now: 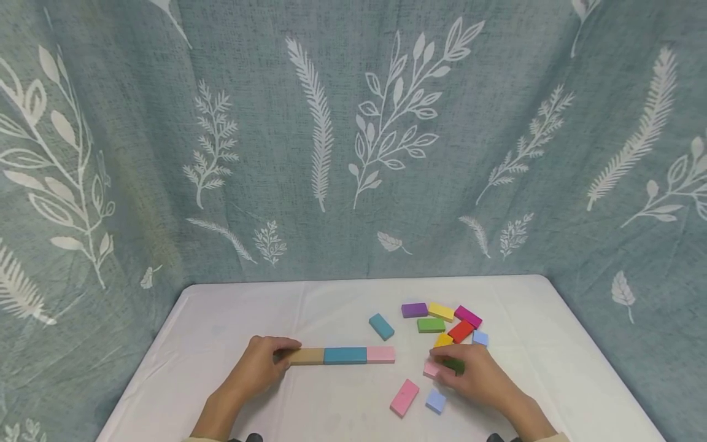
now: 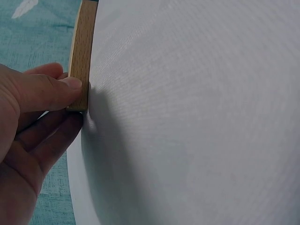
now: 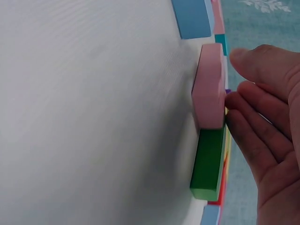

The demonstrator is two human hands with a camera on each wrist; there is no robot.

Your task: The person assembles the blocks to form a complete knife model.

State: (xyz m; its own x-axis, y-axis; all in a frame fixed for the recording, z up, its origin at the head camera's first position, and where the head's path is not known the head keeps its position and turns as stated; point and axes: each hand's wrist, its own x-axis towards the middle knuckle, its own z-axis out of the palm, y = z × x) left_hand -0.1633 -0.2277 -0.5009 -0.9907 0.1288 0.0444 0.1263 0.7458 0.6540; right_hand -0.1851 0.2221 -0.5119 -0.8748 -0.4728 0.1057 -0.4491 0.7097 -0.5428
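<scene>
On the white table, a tan wooden block [image 1: 307, 356], a teal-blue block [image 1: 345, 355] and a pink block [image 1: 381, 355] form a straight row, end against end. My left hand [image 1: 264, 363] pinches the free left end of the tan block, thumb on one side and fingers on the other, clearest in the left wrist view. Over a separate light pink block [image 3: 208, 86] hovers my right hand [image 1: 469, 371], thumb and fingers spread and close beside it. A dark green block [image 3: 207, 164] touches that pink block's end, partly covered by the hand in the head view.
Behind my right hand lies a loose cluster: purple [image 1: 414, 310], yellow [image 1: 441, 312], green [image 1: 431, 325], magenta [image 1: 468, 317], red [image 1: 461, 331] and light blue [image 1: 480, 338] blocks. A teal block [image 1: 382, 326] lies behind the row. Another pink block [image 1: 405, 398] and light blue block [image 1: 436, 401] lie nearer me.
</scene>
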